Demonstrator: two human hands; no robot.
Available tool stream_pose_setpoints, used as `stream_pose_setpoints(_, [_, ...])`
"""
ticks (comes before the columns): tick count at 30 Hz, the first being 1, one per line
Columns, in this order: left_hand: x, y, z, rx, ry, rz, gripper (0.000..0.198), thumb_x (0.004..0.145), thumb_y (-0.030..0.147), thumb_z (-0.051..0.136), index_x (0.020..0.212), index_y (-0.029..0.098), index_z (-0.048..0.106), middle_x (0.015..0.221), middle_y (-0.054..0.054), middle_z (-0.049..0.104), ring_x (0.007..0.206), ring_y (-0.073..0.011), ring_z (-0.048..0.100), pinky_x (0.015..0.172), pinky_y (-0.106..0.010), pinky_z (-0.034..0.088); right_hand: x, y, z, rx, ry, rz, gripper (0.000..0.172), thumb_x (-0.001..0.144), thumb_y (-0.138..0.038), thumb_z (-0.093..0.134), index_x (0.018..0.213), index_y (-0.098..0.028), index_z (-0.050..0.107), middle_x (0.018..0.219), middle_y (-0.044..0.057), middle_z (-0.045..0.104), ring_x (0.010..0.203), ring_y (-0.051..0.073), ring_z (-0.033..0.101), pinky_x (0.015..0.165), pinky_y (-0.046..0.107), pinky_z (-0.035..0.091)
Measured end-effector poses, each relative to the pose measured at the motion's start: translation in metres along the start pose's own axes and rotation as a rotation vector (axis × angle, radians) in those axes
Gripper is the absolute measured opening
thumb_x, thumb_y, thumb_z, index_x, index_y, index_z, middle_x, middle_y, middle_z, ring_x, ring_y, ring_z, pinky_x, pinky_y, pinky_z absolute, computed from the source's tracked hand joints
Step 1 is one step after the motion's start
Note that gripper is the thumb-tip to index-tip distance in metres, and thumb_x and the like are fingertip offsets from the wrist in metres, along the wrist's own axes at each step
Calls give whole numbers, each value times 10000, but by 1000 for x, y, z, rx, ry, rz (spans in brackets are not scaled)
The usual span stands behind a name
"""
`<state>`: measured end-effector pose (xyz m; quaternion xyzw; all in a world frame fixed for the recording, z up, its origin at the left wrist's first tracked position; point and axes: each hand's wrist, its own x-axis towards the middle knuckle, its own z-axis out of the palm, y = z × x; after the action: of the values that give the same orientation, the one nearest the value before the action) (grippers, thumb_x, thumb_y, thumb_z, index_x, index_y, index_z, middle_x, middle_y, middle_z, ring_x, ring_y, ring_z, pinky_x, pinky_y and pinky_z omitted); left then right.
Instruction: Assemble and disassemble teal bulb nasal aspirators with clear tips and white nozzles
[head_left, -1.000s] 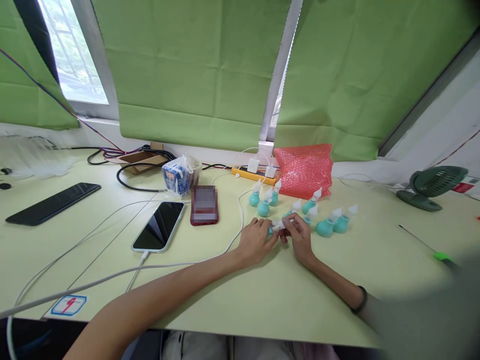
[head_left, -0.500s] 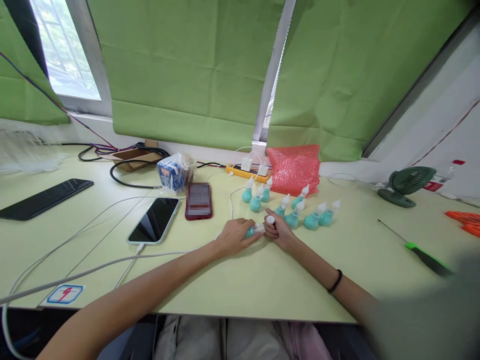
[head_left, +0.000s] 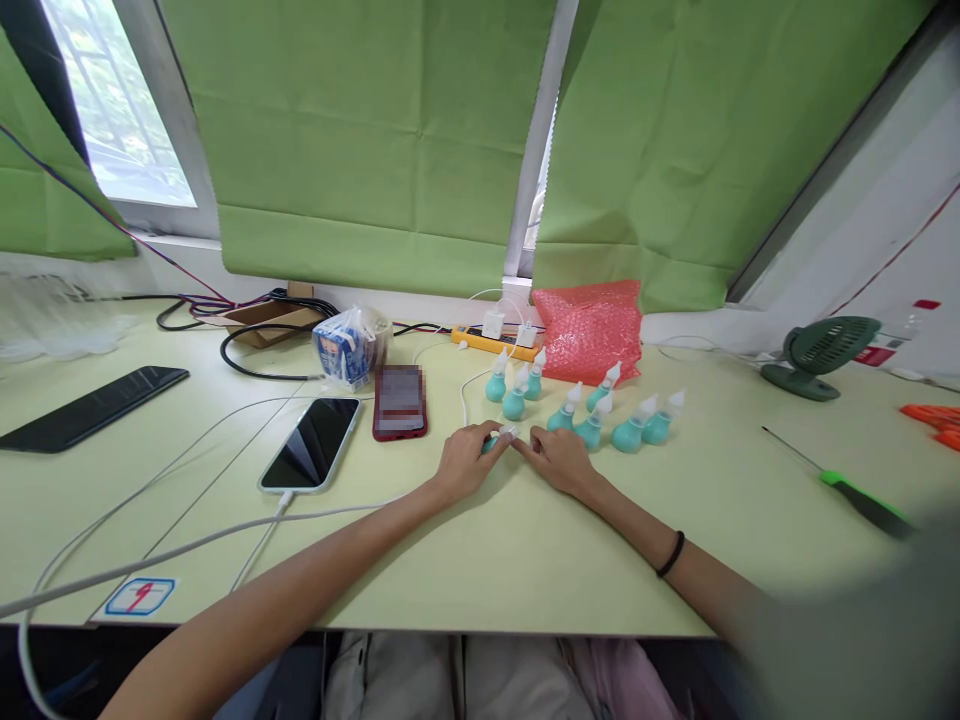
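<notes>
My left hand (head_left: 466,462) is closed around a teal nasal aspirator bulb (head_left: 490,442) lying on its side, its clear end pointing right. Against that clear end rest the fingertips of my right hand (head_left: 559,460); its fingers are curled, and what they hold, if anything, is hidden. Just beyond my hands stand several upright teal nasal aspirators with clear pointed tips. A bulb at the back left (head_left: 496,385) and another nearer one (head_left: 514,402) are beyond my left hand. A further aspirator (head_left: 627,434) stands to the right of my right hand.
A red bubble-wrap pouch (head_left: 589,330) and a yellow power strip (head_left: 480,341) lie at the back. Left are a white-cased phone (head_left: 311,445) on a cable and a red-cased phone (head_left: 400,402). A screwdriver (head_left: 862,497) and a green fan (head_left: 821,355) are right.
The white round-ended piece seen in my right fist is out of sight now. My right hand has turned knuckles-up, fingertips at the bulb's clear end. My left hand still grips the bulb.
</notes>
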<state>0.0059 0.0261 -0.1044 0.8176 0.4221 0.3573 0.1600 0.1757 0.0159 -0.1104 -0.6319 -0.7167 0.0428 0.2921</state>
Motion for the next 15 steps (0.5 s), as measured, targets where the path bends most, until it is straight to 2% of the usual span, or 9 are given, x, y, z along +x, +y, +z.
stream_pose_setpoints(5, [1, 2, 2, -41, 54, -6, 306, 727, 429, 486, 759, 155, 617, 741, -42, 621, 724, -168, 550, 642, -247, 391, -2, 0, -5, 121, 40, -55, 363, 798, -454, 328, 617, -169, 463, 457, -35, 379, 456, 101, 366, 475, 229, 247])
stream_pose_setpoints(8, [0, 6, 3, -69, 71, -6, 289, 657, 423, 565, 702, 145, 628, 678, -42, 594, 682, -170, 541, 618, -254, 393, -5, -2, -8, 243, 35, -125, 355, 827, -424, 260, 667, -168, 447, 489, -39, 363, 453, 89, 340, 462, 215, 268])
stream_pose_setpoints(12, [-4, 12, 4, -129, 51, 20, 220, 620, 348, 603, 670, 134, 607, 643, -24, 570, 616, -144, 532, 554, -228, 393, -13, -9, -9, 376, -43, -228, 254, 763, -418, 410, 734, -170, 458, 489, -56, 342, 439, 78, 314, 439, 203, 260])
stream_pose_setpoints(15, [-7, 15, 4, -179, 2, 66, 124, 583, 228, 616, 665, 141, 587, 648, -1, 574, 595, -122, 529, 544, -203, 394, -17, -14, -7, 439, -95, -273, 234, 706, -369, 513, 602, -170, 447, 482, -55, 347, 446, 69, 307, 446, 205, 241])
